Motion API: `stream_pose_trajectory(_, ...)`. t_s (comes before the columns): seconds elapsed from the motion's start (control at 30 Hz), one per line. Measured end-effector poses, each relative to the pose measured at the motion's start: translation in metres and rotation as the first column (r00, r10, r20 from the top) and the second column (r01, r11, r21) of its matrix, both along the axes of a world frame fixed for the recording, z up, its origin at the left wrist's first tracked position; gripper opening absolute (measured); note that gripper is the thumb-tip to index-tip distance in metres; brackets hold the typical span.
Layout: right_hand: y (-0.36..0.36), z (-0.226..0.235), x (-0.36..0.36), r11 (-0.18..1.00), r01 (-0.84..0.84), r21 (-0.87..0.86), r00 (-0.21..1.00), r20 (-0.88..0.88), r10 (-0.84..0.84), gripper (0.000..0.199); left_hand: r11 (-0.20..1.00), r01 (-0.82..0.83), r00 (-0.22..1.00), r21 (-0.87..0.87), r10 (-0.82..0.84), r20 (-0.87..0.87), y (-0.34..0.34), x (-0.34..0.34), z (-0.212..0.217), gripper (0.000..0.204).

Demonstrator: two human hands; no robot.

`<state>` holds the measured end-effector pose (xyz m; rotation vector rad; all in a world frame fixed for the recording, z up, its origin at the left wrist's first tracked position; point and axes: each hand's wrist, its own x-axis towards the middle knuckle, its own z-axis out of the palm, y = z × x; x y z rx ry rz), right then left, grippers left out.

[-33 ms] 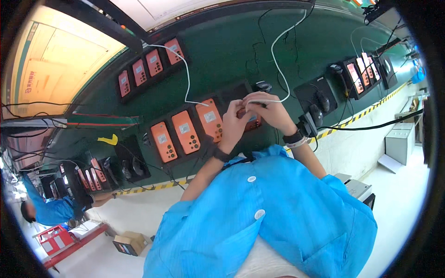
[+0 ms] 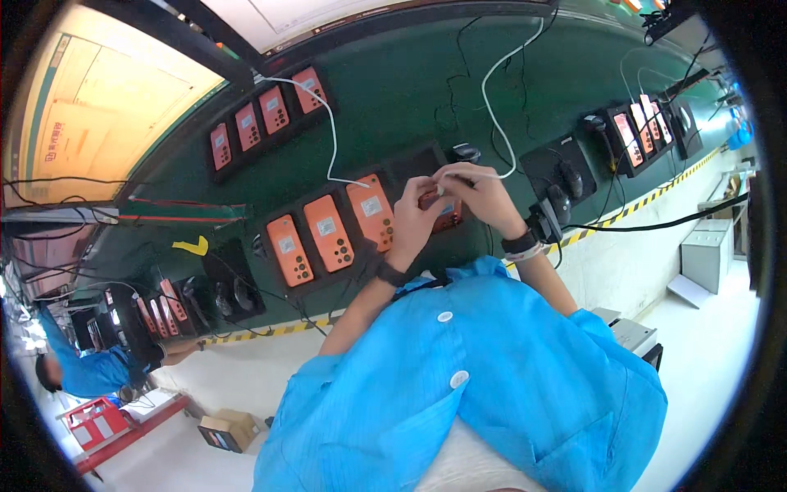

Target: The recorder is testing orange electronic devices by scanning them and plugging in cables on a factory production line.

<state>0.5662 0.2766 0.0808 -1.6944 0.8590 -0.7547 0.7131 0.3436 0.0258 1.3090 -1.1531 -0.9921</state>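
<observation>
Left hand (image 2: 416, 220) curled around an orange handheld device (image 2: 443, 211), flat and rectangular, mostly hidden behind the fingers, held just above the dark green surface (image 2: 393, 98). Right hand (image 2: 479, 193) pinched shut on the plug end of a thin white cable (image 2: 496, 123), smooth and looping up across the surface, tip meeting the device's top edge. Just left, three matching orange devices (image 2: 328, 234) with pale screens, seated side by side in a black tray (image 2: 316, 281). Farther back, another row of orange devices (image 2: 261, 115). To the right, a black cradle (image 2: 561, 176) with dark rounded pieces. Yellow-and-black striped tape (image 2: 623, 211) along the surface edge. Glossy blue smock (image 2: 492, 385) with white buttons filling the lower view.
</observation>
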Motion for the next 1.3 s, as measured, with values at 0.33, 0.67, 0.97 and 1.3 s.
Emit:
stream_pose_trajectory(0.33, 0.002, 0.001, 0.0, 0.997, 0.075, 0.026, 0.997, -0.025, -0.074, 0.017, 0.999, 0.031, 0.999, 0.019, -0.031, -0.031, 0.001, -0.002, -0.001, 0.039)
stream_pose_trajectory(0.67, 0.01, -0.013, 0.0, 0.973, 0.006, -0.231, 0.997, -0.067, -0.022, 0.013, 0.998, 0.062, 0.994, 0.013, -0.061, -0.088, 0.006, -0.001, -0.002, 0.041)
stream_pose_trajectory(0.97, 0.015, -0.014, 0.005, 0.995, 0.076, -0.067, 0.997, 0.03, -0.074, 0.015, 0.997, 0.077, 0.991, 0.015, -0.075, -0.112, 0.005, 0.009, -0.011, 0.044)
stream_pose_trajectory(1.3, -0.061, -0.072, 0.042, 0.987, -0.094, 0.133, 0.994, -0.041, 0.1, 0.051, 0.914, -0.403, 0.914, 0.048, 0.399, 0.074, 0.071, 0.102, -0.026, 0.037)
